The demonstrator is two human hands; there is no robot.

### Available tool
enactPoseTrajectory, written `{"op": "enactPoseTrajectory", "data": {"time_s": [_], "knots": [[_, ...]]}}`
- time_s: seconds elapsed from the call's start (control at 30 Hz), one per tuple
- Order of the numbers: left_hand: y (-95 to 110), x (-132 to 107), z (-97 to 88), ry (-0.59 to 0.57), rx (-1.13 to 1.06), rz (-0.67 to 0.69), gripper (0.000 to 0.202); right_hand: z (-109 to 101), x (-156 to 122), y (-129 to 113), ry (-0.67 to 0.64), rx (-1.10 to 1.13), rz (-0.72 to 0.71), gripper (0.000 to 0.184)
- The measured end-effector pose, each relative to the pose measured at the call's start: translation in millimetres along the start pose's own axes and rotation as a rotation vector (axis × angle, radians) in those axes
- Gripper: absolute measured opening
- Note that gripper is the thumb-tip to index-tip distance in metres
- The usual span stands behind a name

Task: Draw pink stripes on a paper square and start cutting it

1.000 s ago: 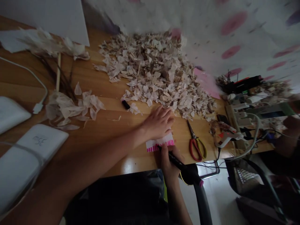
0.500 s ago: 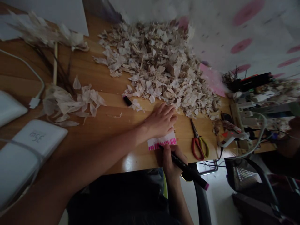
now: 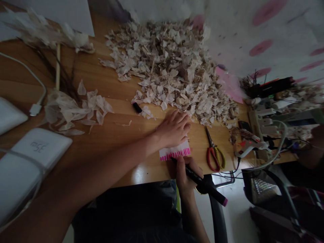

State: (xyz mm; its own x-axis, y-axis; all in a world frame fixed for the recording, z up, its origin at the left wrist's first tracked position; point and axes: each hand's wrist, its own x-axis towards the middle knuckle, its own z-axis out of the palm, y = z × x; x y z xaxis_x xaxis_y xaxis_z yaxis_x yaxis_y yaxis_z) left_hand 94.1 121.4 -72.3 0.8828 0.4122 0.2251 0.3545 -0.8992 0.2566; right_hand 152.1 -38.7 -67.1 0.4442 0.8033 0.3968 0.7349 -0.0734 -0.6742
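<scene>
A small piece of white paper [image 3: 170,151] lies near the table's front edge, with a row of pink strokes along its near side. My left hand [image 3: 174,130] rests flat over its upper part, fingers stretched out, and hides that part. In my right hand [image 3: 187,173] is a black marker [image 3: 212,190] with a pink end, its tip at the paper's lower edge among the strokes. The marker's black cap [image 3: 137,107] lies on the wood beyond my left wrist. Right of the paper are scissors [image 3: 214,153] with one red and one yellow-green handle.
A wide heap of dry, pale petal-like flakes [image 3: 169,64] covers the back of the table. Left stand a white power bank [image 3: 37,148] with a cable and some pale leaf stems [image 3: 68,109]. A white glue gun [image 3: 250,147] and cables lie right; another person's arm [image 3: 315,148] shows beyond.
Both hands stay in nearly the same place. The marker's rear end has swung slightly to the right, and its tip has shifted a little left along the paper's edge.
</scene>
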Motion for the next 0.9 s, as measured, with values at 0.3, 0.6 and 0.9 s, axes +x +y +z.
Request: {"op": "enactPoseTrajectory", "data": {"time_s": [0.3, 0.6, 0.9], "knots": [[0.5, 0.0, 0.6, 0.018, 0.014, -0.008, 0.051, 3.7, 1.2, -0.3, -0.022, -0.053, 0.058, 0.03], [0.0, -0.6, 1.6, 0.03, 0.014, 0.0, 0.051, 2.1, 0.9, -2.1, 0.026, 0.011, 0.095, 0.038], [0.5, -1.1, -2.1, -0.011, 0.001, -0.011, 0.051, 9.3, -4.5, -8.4, 0.031, -0.021, 0.137, 0.035]]}}
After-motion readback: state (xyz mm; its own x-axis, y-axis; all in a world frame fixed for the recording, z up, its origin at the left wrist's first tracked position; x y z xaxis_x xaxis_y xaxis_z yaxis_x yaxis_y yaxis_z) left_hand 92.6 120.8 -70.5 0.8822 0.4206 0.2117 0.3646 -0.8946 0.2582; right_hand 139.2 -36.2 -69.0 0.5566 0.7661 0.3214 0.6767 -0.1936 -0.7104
